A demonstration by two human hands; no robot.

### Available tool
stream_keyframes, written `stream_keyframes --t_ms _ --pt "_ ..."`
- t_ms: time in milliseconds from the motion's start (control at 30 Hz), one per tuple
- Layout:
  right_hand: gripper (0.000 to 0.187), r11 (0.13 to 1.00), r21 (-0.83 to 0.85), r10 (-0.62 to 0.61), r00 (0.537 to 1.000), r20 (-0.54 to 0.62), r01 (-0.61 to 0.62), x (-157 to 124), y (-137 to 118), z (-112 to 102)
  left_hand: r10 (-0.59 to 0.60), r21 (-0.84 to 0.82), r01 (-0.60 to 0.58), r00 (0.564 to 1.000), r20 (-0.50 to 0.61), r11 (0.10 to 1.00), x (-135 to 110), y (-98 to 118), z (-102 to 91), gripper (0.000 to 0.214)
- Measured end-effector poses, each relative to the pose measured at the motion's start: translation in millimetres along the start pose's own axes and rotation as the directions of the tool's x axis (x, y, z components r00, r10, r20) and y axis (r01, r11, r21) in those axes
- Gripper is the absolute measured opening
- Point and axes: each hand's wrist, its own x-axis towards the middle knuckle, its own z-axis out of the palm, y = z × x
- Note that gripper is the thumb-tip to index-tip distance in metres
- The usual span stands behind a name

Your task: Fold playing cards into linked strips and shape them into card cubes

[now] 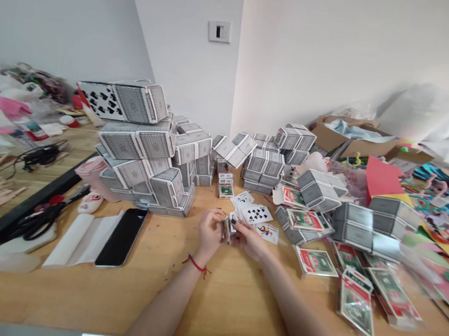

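Between my two hands, over the middle of the table, are a few playing cards (227, 230) held on edge, partly hidden by the fingers. My left hand (210, 234), with a red string bracelet at the wrist, pinches their left side. From the right, the dark-nailed fingers of my right hand (248, 239) close on the same cards. Just beyond the hands lie loose face-up cards, among them a spades card (257, 214) and a joker (269, 233). A red and green card box (225, 189) stands farther back, near folded card blocks.
Grey-backed card blocks are stacked high at the left (136, 145) and lower at the back right (265, 163). A black phone (122, 238), scissors (42, 220) and a pink roll (98, 175) lie left. Several card boxes (317, 262) and a cardboard box (351, 138) are right.
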Motion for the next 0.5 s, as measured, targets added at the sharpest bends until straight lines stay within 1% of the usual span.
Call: stream_keyframes --t_ms 67,133,200,267,333,367,433,500 --pt "0.022 0.998 0.028 -0.051 0.999 -0.003 0.051 -0.6 -1.8 -1.0 -0.139 -0.013 0.139 0.987 -0.081 0.99 3.9 -7.5 -3.6 0.012" --pt "0.025 0.993 0.05 -0.107 0.994 0.0 0.107 -3.0 -4.6 -0.5 -0.227 0.042 0.236 0.96 -0.165 0.971 9.0 -14.1 -8.2 0.009" --pt "0.027 0.992 0.052 -0.114 0.992 0.058 0.111 -7.0 -7.1 2.2 -0.223 0.1 0.247 0.953 -0.207 0.964 14.0 -18.0 -12.3 0.012" --pt "0.027 0.997 0.041 -0.073 0.984 0.162 0.067 -11.3 -8.0 6.6 -0.166 0.174 0.207 0.961 -0.223 0.963 16.9 -18.3 -14.9 0.017" --pt "0.028 0.998 0.028 -0.054 0.972 0.23 0.048 -14.2 -7.3 11.4 -0.111 0.24 0.164 0.969 -0.22 0.957 17.0 -15.7 -14.9 0.018" --pt "0.028 0.998 0.023 -0.065 0.97 0.234 0.061 -14.6 -6.6 13.3 -0.095 0.25 0.148 0.973 -0.209 0.957 16.0 -13.6 -14.0 0.017" --pt "0.029 0.993 0.015 -0.116 0.975 0.189 0.115 -13.4 -5.5 15.5 -0.094 0.206 0.122 0.986 -0.141 0.971 12.3 -9.0 -10.5 0.017" --pt "0.028 0.984 0.008 -0.179 0.978 0.102 0.18 -10.0 -6.1 14.7 -0.101 0.122 0.102 0.995 -0.018 0.987 7.2 -4.6 -6.0 0.019"
